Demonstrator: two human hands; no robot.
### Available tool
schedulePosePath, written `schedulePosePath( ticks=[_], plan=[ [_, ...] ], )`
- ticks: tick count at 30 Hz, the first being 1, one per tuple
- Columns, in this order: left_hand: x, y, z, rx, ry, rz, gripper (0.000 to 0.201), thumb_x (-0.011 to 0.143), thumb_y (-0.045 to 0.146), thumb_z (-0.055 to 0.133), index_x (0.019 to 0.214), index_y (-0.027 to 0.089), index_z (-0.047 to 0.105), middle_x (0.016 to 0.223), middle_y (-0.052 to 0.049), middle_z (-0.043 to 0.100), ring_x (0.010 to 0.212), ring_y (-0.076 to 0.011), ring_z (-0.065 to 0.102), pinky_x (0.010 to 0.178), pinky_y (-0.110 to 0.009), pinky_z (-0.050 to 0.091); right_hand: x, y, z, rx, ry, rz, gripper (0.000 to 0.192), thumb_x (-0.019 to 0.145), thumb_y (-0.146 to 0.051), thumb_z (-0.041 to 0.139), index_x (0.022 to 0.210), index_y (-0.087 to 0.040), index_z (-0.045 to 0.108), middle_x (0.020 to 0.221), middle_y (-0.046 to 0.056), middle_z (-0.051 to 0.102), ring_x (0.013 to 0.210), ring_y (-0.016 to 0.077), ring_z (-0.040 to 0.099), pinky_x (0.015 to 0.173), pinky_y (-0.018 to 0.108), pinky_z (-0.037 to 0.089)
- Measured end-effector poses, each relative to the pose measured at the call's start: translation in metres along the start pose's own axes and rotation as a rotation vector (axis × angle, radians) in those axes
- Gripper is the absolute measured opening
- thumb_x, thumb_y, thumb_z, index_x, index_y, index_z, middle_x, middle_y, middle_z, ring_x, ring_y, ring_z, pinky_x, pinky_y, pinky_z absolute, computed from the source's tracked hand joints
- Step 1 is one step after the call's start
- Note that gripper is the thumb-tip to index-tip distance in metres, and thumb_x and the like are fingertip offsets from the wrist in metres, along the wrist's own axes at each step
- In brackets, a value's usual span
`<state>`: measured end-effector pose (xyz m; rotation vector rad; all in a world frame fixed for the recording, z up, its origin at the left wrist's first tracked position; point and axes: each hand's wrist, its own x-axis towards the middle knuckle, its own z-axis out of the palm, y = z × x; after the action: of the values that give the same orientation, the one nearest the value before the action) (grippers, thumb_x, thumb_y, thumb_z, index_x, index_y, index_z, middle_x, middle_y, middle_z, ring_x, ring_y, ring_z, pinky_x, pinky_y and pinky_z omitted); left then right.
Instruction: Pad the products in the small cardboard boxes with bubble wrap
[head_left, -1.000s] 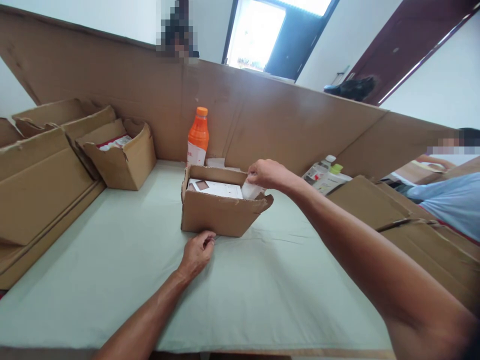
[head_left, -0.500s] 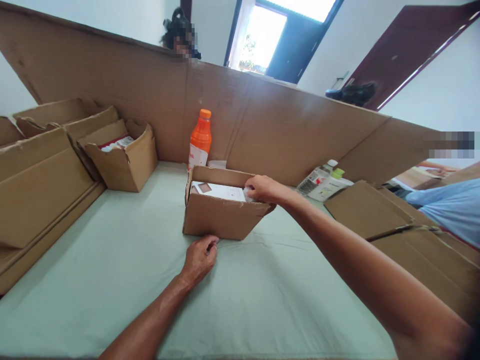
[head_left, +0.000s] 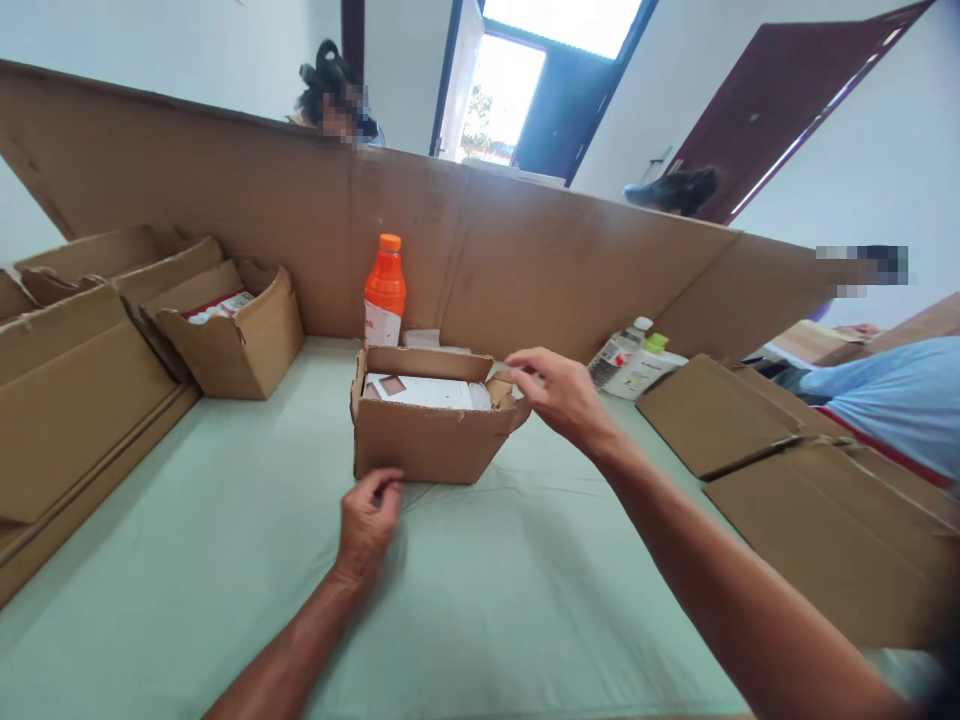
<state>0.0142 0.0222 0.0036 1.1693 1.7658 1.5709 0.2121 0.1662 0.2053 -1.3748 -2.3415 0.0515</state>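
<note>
Head view looks down at a small open cardboard box (head_left: 427, 435) in the middle of the pale green table cover (head_left: 225, 560), white packets lying flat inside so they sit below the rim; left hand (head_left: 365, 522) rests on the cover at the box's near bottom edge, fingers curled and empty, seemingly to brace it; right hand (head_left: 559, 395) hovers just beside the right flap, fingers loosely apart, gripping nothing; an orange bottle (head_left: 385, 292) stands upright behind, against the cardboard wall (head_left: 225, 230)
</note>
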Motion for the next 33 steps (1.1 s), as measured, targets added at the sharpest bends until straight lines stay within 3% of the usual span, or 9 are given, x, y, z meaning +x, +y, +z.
schedulePosePath(
  ticks=[2,5,8,11,15,20,24,29,33],
  plan=[
    [0.003,0.003,-0.015,-0.018,0.154,-0.022,0.03,0.089,0.038,0.051,0.101,0.018,0.069,0.089,-0.006,0.072,0.084,-0.0203,0.067,0.082,-0.032,0.053,-0.035,0.023,0.003,0.18,0.179,0.015,0.028,0.092,-0.03,0.05,0.105,-0.018,0.072,0.109,0.009,0.075,0.096,0.0216,0.068,0.086,0.034,0.052],
    [0.011,0.011,-0.033,-0.049,0.321,-0.028,0.04,0.086,0.036,0.058,0.122,0.019,0.063,0.119,-0.01,0.067,0.104,-0.022,0.065,0.096,-0.035,0.05,-0.077,0.046,0.031,0.361,0.091,0.096,0.034,0.088,-0.038,0.056,0.111,-0.016,0.069,0.107,0.011,0.074,0.089,0.0218,0.069,0.079,0.035,0.053],
    [0.024,0.021,-0.037,-0.079,0.262,-0.049,0.059,0.08,0.033,0.066,0.137,0.022,0.055,0.137,-0.011,0.059,0.116,-0.024,0.062,0.1,-0.037,0.05,-0.087,0.042,0.073,0.488,-0.088,0.132,0.047,0.083,-0.039,0.064,0.123,-0.015,0.062,0.122,0.015,0.07,0.099,0.0235,0.068,0.076,0.034,0.053],
    [0.039,0.033,-0.026,-0.103,0.152,-0.063,0.052,0.078,0.033,0.063,0.128,0.019,0.058,0.124,-0.01,0.066,0.113,-0.0243,0.063,0.097,-0.037,0.052,-0.073,0.026,0.098,0.502,-0.145,0.173,0.037,0.085,-0.037,0.062,0.114,-0.015,0.063,0.11,0.012,0.072,0.09,0.0216,0.066,0.073,0.032,0.051],
    [0.038,0.047,0.006,-0.098,0.098,-0.045,0.051,0.076,0.034,0.062,0.124,0.016,0.058,0.116,-0.009,0.069,0.107,-0.0222,0.065,0.095,-0.034,0.053,-0.081,0.039,0.087,0.455,-0.084,0.257,0.029,0.086,-0.037,0.058,0.104,-0.015,0.064,0.089,0.007,0.07,0.074,0.0196,0.061,0.068,0.032,0.048],
    [-0.01,0.056,0.036,-0.178,-0.188,-0.08,0.05,0.08,0.035,0.062,0.126,0.017,0.057,0.12,-0.01,0.068,0.105,-0.0204,0.066,0.092,-0.032,0.053,-0.168,0.079,0.06,0.336,0.082,0.335,0.028,0.087,-0.048,0.057,0.083,-0.02,0.057,0.074,0.005,0.065,0.061,0.0202,0.057,0.063,0.036,0.047],
    [-0.032,0.05,0.015,-0.006,-0.144,-0.075,0.045,0.079,0.045,0.065,0.116,0.02,0.062,0.11,-0.007,0.068,0.092,-0.0204,0.064,0.068,-0.026,0.052,-0.22,0.07,0.065,0.352,0.116,0.245,0.025,0.092,-0.045,0.057,0.089,-0.021,0.06,0.087,0.01,0.068,0.076,0.0253,0.063,0.068,0.038,0.052],
    [-0.029,0.04,-0.016,0.201,-0.083,-0.063,0.054,0.069,0.061,0.071,0.104,0.021,0.066,0.079,-0.001,0.06,0.064,-0.0166,0.055,0.052,-0.026,0.044,-0.221,0.054,0.08,0.323,0.145,0.118,0.029,0.093,-0.033,0.061,0.119,-0.021,0.059,0.107,0.012,0.069,0.096,0.0303,0.063,0.083,0.044,0.054],
    [-0.022,0.036,-0.005,0.139,-0.13,-0.235,0.067,0.065,0.065,0.076,0.114,0.022,0.062,0.069,0.003,0.063,0.059,-0.0173,0.059,0.054,-0.028,0.048,-0.218,0.064,0.084,0.302,0.174,0.06,0.039,0.093,-0.028,0.063,0.129,-0.019,0.053,0.115,0.014,0.067,0.099,0.0294,0.063,0.084,0.044,0.055]
  ],
)
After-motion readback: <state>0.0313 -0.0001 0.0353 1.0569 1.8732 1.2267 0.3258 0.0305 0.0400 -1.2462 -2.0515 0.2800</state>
